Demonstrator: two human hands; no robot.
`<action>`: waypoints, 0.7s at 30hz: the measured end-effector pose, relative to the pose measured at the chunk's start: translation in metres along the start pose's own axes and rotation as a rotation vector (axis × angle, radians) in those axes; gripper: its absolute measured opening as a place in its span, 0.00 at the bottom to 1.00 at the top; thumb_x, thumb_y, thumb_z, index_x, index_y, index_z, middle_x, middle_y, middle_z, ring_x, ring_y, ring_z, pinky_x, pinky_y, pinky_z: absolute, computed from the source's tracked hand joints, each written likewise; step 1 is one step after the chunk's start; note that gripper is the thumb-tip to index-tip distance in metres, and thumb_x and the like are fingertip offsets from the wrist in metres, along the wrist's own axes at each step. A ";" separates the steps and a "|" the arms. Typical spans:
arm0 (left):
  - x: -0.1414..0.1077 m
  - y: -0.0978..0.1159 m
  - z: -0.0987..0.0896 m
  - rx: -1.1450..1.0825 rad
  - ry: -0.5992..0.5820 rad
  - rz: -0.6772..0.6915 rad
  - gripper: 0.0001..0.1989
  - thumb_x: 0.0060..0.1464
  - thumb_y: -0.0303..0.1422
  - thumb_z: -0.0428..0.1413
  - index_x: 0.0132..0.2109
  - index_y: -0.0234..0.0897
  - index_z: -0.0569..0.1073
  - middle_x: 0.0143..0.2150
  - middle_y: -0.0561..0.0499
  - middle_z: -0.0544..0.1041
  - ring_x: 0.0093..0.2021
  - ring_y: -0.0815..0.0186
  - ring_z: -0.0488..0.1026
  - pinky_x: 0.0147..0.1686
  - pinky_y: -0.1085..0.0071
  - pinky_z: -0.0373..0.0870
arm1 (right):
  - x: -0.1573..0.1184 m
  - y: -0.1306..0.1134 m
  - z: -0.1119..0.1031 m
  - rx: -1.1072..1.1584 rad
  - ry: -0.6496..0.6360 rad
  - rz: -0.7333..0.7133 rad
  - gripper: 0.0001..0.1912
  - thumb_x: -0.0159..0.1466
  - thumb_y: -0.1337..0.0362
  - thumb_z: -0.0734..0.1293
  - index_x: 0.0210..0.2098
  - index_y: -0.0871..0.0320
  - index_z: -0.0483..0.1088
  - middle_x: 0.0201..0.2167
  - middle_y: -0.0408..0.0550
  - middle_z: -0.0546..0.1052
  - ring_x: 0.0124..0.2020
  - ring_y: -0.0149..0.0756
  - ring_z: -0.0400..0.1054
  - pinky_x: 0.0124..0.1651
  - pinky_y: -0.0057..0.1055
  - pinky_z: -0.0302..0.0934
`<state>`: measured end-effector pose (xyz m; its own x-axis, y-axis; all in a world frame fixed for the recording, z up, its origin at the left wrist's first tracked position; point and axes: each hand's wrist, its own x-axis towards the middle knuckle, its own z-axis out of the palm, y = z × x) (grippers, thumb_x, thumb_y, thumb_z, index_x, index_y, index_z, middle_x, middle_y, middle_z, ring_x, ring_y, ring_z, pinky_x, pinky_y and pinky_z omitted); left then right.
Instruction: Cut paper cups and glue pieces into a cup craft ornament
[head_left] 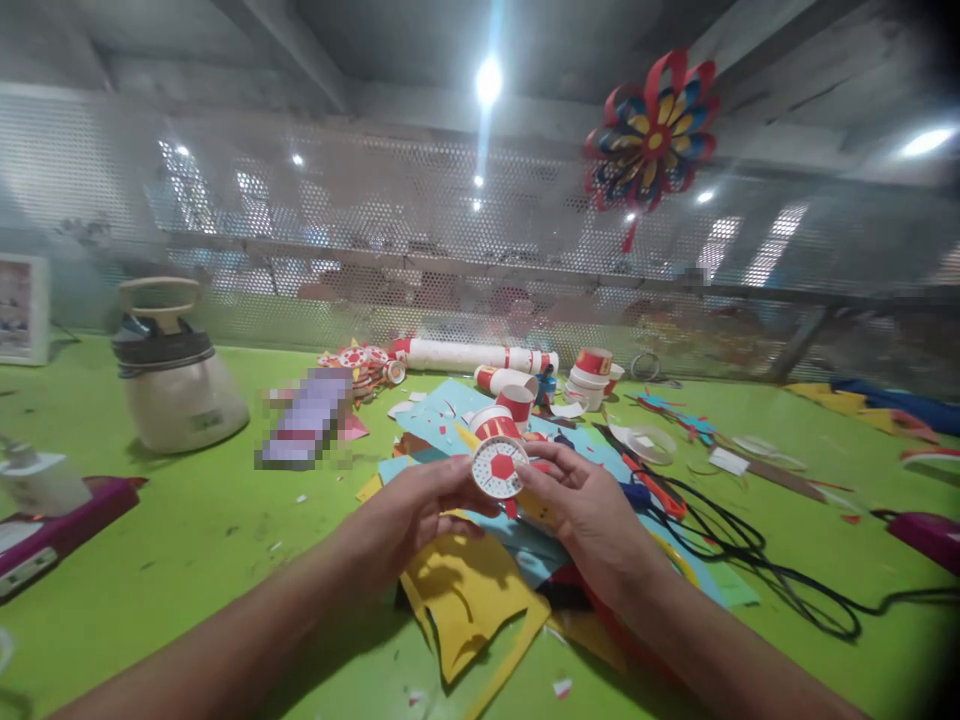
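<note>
A small round white paper disc (500, 468) with a red hexagon and a dotted border faces me, held up over the cluttered middle of the table. My right hand (585, 500) pinches its right edge, thumb in front. From the other side, my left hand (431, 505) grips the left edge with its fingertips. Right behind the disc are red and white paper cups (516, 402), one partly covered by it. Crumpled yellow paper (469, 600) and light blue paper sheets (442, 405) lie beneath and around my hands.
A black cable (750, 560) and an orange cutter (664, 492) lie to the right. Stacked paper cups (589, 380), a white roll (472, 357) and patterned cut-outs (360, 358) stand farther back. At left are a large jug (180, 390), a blurred-out phone-like object (311, 415) and a purple power strip (97, 515).
</note>
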<state>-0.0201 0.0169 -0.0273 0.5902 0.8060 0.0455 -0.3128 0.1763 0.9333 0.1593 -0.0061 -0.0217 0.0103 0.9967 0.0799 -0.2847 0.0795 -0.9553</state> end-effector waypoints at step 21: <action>0.003 -0.007 0.006 0.152 0.054 0.003 0.18 0.48 0.34 0.61 0.48 0.37 0.74 0.47 0.44 0.76 0.46 0.59 0.69 0.45 0.65 0.65 | -0.010 0.013 0.013 -0.027 -0.021 -0.028 0.15 0.53 0.62 0.73 0.39 0.58 0.69 0.30 0.44 0.79 0.32 0.33 0.72 0.39 0.29 0.63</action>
<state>-0.0116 0.0146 -0.0320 0.5473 0.8363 0.0334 -0.1964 0.0895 0.9764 0.1428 -0.0155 -0.0310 -0.0019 0.9937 0.1122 -0.2587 0.1079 -0.9599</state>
